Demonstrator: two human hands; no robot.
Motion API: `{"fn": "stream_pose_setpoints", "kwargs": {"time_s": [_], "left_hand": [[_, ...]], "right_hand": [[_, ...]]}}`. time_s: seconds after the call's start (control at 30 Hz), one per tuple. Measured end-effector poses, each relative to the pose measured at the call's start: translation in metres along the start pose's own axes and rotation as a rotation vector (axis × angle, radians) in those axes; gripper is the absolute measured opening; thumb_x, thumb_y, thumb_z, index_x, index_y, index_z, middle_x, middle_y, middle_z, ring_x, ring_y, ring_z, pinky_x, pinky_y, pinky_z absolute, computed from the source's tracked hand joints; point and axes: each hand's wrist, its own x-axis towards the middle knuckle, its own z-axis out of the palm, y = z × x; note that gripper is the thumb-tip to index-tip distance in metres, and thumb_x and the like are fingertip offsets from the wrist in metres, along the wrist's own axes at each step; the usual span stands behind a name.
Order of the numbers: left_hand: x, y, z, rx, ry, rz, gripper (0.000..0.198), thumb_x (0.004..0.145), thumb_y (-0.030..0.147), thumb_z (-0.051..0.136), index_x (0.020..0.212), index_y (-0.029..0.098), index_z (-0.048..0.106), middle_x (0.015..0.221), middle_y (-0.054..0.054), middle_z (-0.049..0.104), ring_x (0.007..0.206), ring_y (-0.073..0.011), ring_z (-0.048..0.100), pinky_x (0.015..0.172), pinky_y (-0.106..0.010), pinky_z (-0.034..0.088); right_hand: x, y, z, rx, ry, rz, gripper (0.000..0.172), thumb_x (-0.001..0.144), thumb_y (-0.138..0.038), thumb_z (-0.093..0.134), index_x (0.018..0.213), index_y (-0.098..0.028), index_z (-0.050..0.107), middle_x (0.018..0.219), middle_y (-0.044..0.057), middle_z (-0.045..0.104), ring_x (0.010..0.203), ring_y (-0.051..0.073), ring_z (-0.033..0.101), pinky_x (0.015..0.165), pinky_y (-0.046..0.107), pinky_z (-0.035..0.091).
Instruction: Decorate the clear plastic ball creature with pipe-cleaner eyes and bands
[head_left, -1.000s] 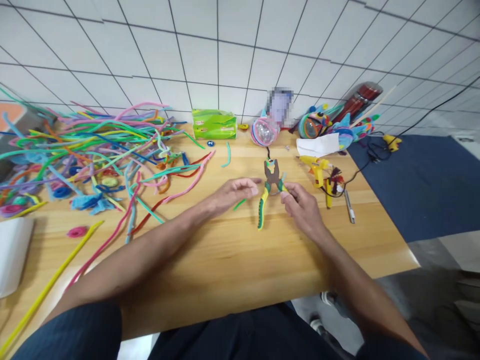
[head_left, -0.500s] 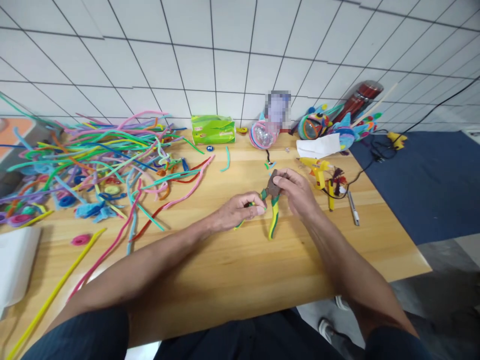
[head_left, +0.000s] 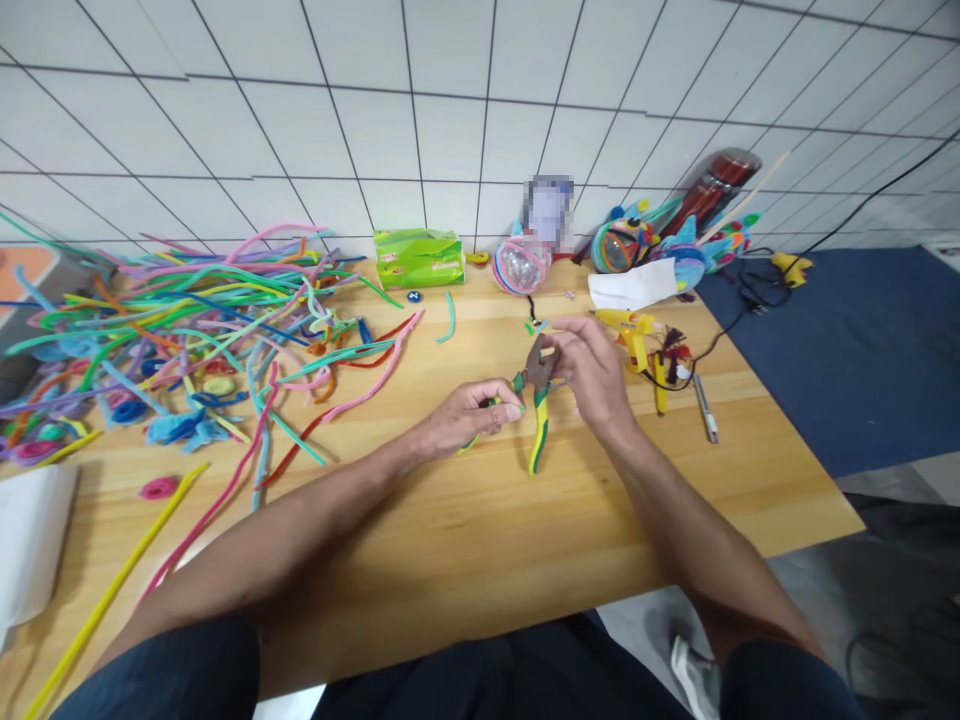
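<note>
A pair of pliers (head_left: 538, 372) with green and yellow handles is held above the table, its handles spread apart. My left hand (head_left: 480, 412) is closed round one handle, which runs under its fingers. A tiny green bit shows at its thumb tip, too small to name. My right hand (head_left: 596, 375) has its bent fingers at the dark metal head, with the index finger stretched over the top. The inner fingertips are partly hidden by the head. Just beyond the head lie small cut pipe cleaner pieces (head_left: 541, 326) in blue and green.
A heap of coloured pipe cleaners (head_left: 217, 290) covers the left side. At the back stand a green tissue pack (head_left: 420, 260) and a decorated clear ball (head_left: 521, 268). To the right lie a yellow glue gun (head_left: 634, 335) with its cord and a utility knife (head_left: 705, 408).
My right hand has shifted slightly right on the pliers' head, and its index finger has straightened. My left hand keeps its hold on the handle. The whole view has shifted a little.
</note>
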Motion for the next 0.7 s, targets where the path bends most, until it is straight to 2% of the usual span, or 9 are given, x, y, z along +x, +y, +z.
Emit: {"fn": "stream_pose_setpoints", "kwargs": {"time_s": [0.07,0.13,0.27,0.33,0.5,0.63,0.7], "left_hand": [[0.000,0.000,-0.001,-0.033,0.020,0.016,0.058,0.075,0.072,0.088,0.083,0.018,0.066,0.068,0.006,0.053,0.057,-0.0073,0.045,0.059,-0.024,0.038],[0.000,0.000,-0.001,-0.060,0.033,0.031,0.058,0.075,0.071,0.088,0.082,0.018,0.066,0.068,0.006,0.054,0.056,-0.0069,0.045,0.059,-0.024,0.039],[0.000,0.000,0.000,-0.112,0.049,0.016,0.057,0.073,0.069,0.091,0.082,0.018,0.067,0.066,0.006,0.055,0.054,-0.0064,0.044,0.058,-0.023,0.038],[0.000,0.001,0.000,-0.156,0.044,-0.013,0.057,0.072,0.068,0.093,0.082,0.019,0.066,0.064,0.006,0.053,0.053,-0.0064,0.044,0.058,-0.023,0.039],[-0.002,0.003,-0.001,-0.210,-0.046,-0.124,0.060,0.066,0.067,0.097,0.081,0.018,0.066,0.056,0.008,0.049,0.049,-0.0056,0.040,0.054,-0.022,0.036],[-0.003,0.004,0.001,-0.179,-0.084,-0.177,0.060,0.066,0.067,0.097,0.081,0.018,0.066,0.054,0.008,0.051,0.049,-0.0057,0.040,0.053,-0.022,0.034],[-0.002,0.003,0.001,-0.193,-0.051,-0.163,0.059,0.066,0.067,0.097,0.082,0.018,0.067,0.054,0.008,0.050,0.049,-0.0058,0.040,0.054,-0.022,0.035]], "right_hand": [[-0.002,0.000,-0.002,0.077,-0.003,0.011,0.043,0.091,-0.064,0.061,0.115,-0.029,0.059,0.115,0.005,0.074,0.082,0.018,0.072,0.070,0.030,0.059],[-0.005,0.001,-0.006,0.097,-0.060,0.023,0.048,0.088,-0.069,0.067,0.113,-0.028,0.061,0.120,0.006,0.074,0.089,0.019,0.073,0.073,0.031,0.060],[-0.012,0.008,-0.008,0.064,-0.277,0.078,0.047,0.080,-0.063,0.079,0.104,-0.023,0.066,0.099,0.005,0.076,0.087,0.020,0.072,0.071,0.029,0.053],[-0.013,0.010,-0.005,0.116,-0.320,0.119,0.046,0.079,-0.060,0.081,0.104,-0.023,0.068,0.094,0.003,0.077,0.084,0.020,0.072,0.070,0.029,0.052],[0.009,0.006,-0.005,0.222,-0.239,0.189,0.042,0.073,-0.056,0.085,0.096,-0.024,0.070,0.092,0.003,0.077,0.083,0.020,0.072,0.074,0.032,0.057],[0.030,0.005,-0.020,0.195,-0.074,0.111,0.044,0.085,-0.065,0.067,0.104,-0.026,0.065,0.117,0.010,0.078,0.107,0.023,0.074,0.087,0.035,0.060],[0.024,0.010,-0.026,0.119,-0.035,0.081,0.042,0.090,-0.064,0.062,0.106,-0.026,0.063,0.123,0.011,0.076,0.106,0.022,0.073,0.084,0.033,0.058]]}}
